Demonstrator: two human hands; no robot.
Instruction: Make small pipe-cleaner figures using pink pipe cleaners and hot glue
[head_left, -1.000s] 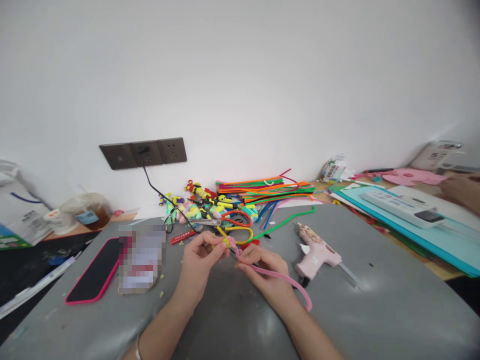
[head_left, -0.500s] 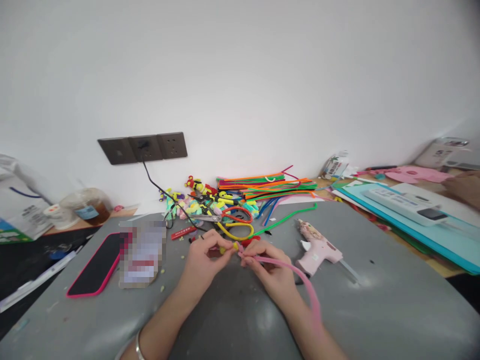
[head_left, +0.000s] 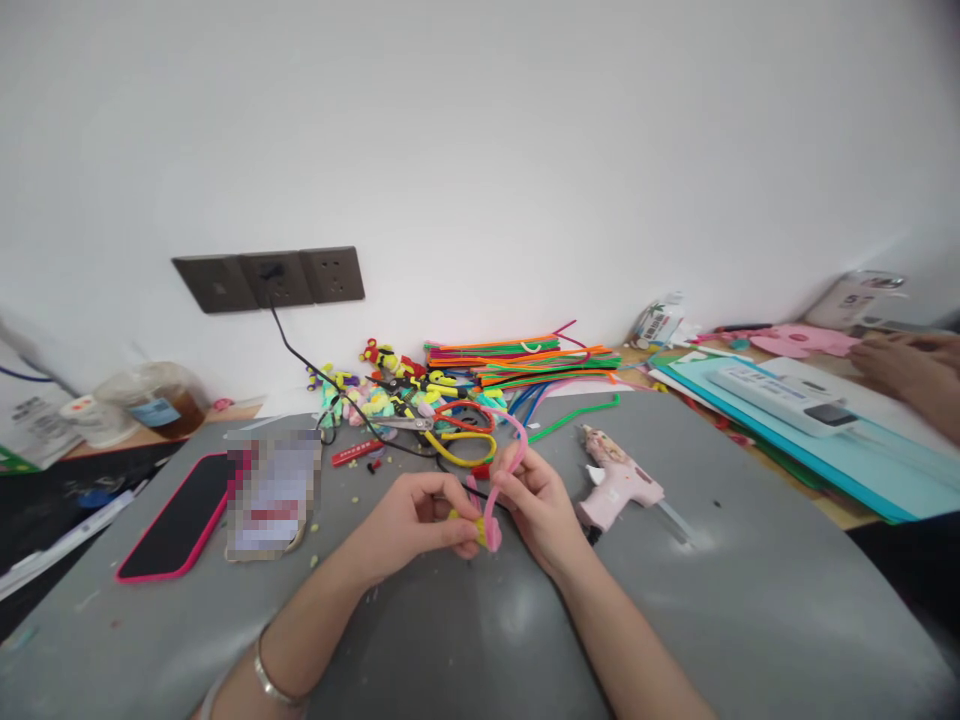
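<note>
Between thumb and fingers, my left hand [head_left: 427,520] pinches a small yellow pipe-cleaner piece [head_left: 481,530], mostly covered by the fingertips. A pink pipe cleaner [head_left: 517,440] is bent around the end of that piece and arches upward. My right hand [head_left: 540,505] is closed on the pink strand a little above the yellow piece. Just beyond my hands lie scissors [head_left: 472,447] with red and yellow handles, and a green pipe cleaner [head_left: 576,416]. To the right of my right hand, a pink glue gun [head_left: 615,478] rests on its side with a clear glue stick in its back.
A bundle of coloured pipe cleaners [head_left: 525,362] and a heap of small fuzzy figures [head_left: 367,392] lie by the wall. Two phones, one in a pink-edged case [head_left: 176,520], lie left. A black cord [head_left: 300,355] runs from the socket. Another person's hands [head_left: 911,365] are at far right.
The pink strand's free length, which hung over my right forearm, now arches up and away. My right hand has turned and moved slightly off from my left. The view has shifted a little.
</note>
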